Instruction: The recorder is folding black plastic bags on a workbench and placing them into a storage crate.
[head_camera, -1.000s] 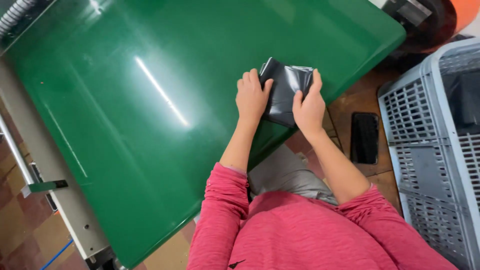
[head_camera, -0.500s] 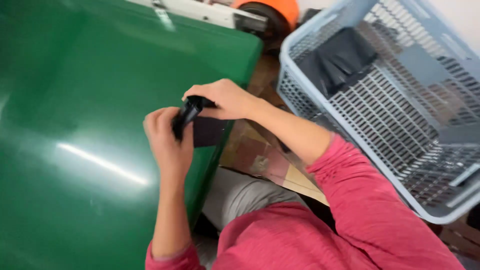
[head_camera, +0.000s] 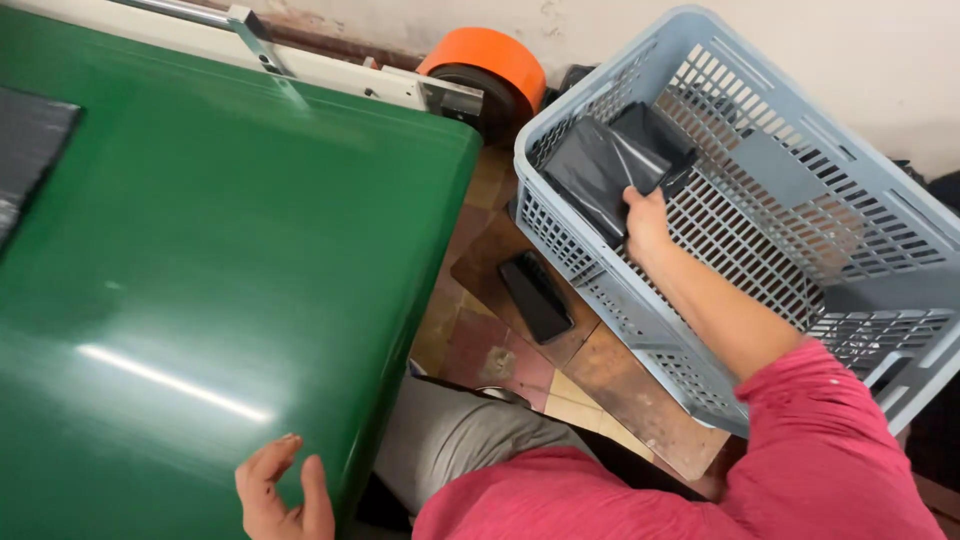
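My right hand (head_camera: 647, 222) reaches into a light blue slatted plastic basket (head_camera: 880, 290) and grips the edge of a folded black plastic packet (head_camera: 668, 160). That packet lies against other grey-black packets (head_camera: 592, 172) in the basket's far left corner. My left hand (head_camera: 283, 492) rests on the near edge of the green conveyor surface (head_camera: 220, 260), fingers apart and holding nothing. My sleeves are pink-red.
A flat black phone-like object (head_camera: 536, 296) lies on a wooden board (head_camera: 630, 390) between the conveyor and the basket. An orange roller (head_camera: 488, 58) sits at the conveyor's far end. A dark sheet (head_camera: 28, 150) lies on the belt at far left.
Both hands held the black packet over the conveyor edge. Since then the right hand has carried it into the basket, and the left hand has let go and dropped to the belt's near edge.
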